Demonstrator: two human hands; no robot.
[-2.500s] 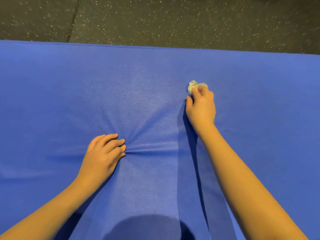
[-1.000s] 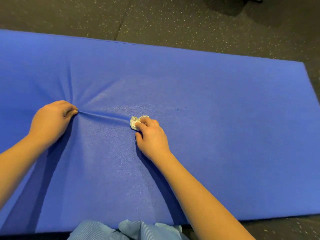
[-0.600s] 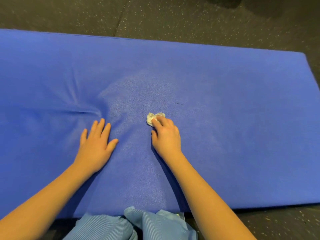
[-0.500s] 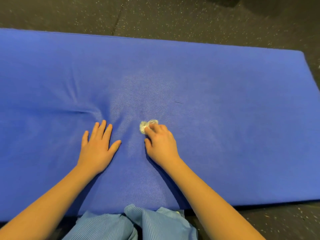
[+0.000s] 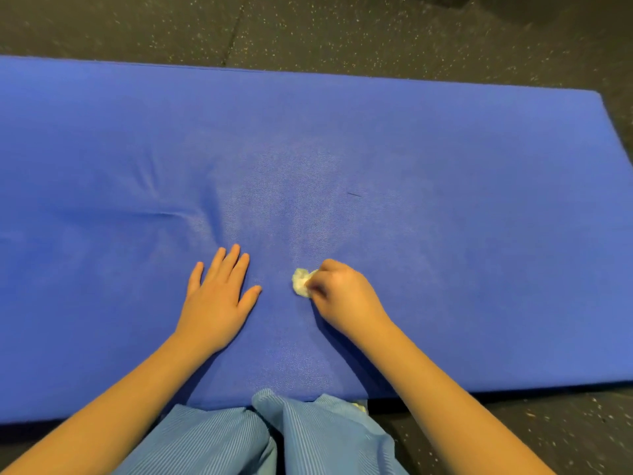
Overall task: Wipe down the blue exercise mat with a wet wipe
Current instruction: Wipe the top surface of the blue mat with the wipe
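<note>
Nearest, knees in light-blue ribbed cloth [image 5: 239, 440] butt against the near edge of the blue exercise mat [image 5: 479, 166]. A pale scrap [image 5: 359, 406] peeps out beside them, too covered to identify. On the mat the left hand [image 5: 215, 303] lies flat with fingers straight, its grip apart and holding nothing. Just beside it the right hand [image 5: 346, 299] has its grip clamped on the wet wipe [image 5: 301, 281], balled small and pressed to the mat toward the near middle. That hand is blurred, so how much wipe is tucked under it cannot be told. So small a wad likely covers little per stroke and may miss strips or dry out. Farther off, a crease [image 5: 161, 214] shows that the cover bunches, so the wipe could drag it if the flat hand slips. A thin dark mark [image 5: 354, 194] beyond could be a hair or a scratch. The mat's left end is cut off by the frame, and speckled floor [image 5: 342, 29] lies behind.
</note>
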